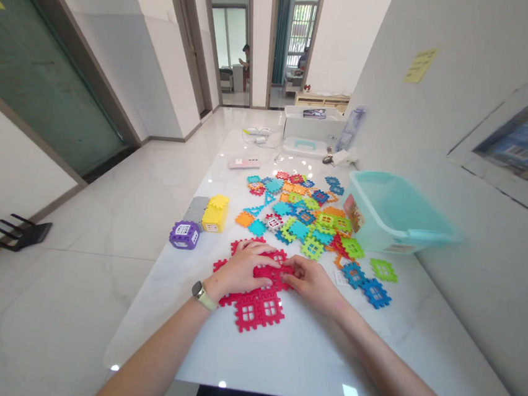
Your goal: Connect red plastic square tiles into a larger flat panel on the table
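Several red toothed building tiles (259, 310), some with window openings, lie joined in a flat patch on the table in front of me. Across the patch rests my left hand (244, 269), palm down with its fingers stretched out, covering part of the tiles. At the patch's right edge, my right hand (308, 282) pinches a red tile (283, 279) between thumb and fingers. Its fingertips hide some of that tile.
Behind the hands spreads a heap of loose colored tiles (299, 229). Finished cubes, among them a purple one (184, 234) and a yellow one (216, 213), stand left. A teal bin (384, 234) is at right. A pink phone (244, 164) and a white box (315, 128) lie farther back.
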Demonstrator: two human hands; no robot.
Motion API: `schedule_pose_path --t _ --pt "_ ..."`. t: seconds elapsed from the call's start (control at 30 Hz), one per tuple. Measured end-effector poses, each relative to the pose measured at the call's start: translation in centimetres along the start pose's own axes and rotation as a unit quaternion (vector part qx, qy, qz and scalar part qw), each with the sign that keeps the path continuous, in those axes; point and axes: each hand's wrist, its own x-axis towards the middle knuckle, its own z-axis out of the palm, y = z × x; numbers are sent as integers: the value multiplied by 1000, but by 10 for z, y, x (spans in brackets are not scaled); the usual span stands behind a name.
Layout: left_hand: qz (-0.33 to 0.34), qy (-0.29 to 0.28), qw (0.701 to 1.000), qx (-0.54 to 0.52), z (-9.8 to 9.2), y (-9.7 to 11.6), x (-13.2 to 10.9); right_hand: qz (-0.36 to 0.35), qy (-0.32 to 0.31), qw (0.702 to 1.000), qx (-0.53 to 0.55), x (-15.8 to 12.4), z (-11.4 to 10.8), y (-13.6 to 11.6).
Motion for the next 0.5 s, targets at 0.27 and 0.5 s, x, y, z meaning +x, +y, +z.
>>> schedule_pose_path --t 0.27,0.5 --pt "11 -12 1000 -18 -2 -2 0 -41 31 995 -82 0 1 1" --pt "10 -12 1000 5 -2 3 1 -50 39 988 -143 -1 0 2"
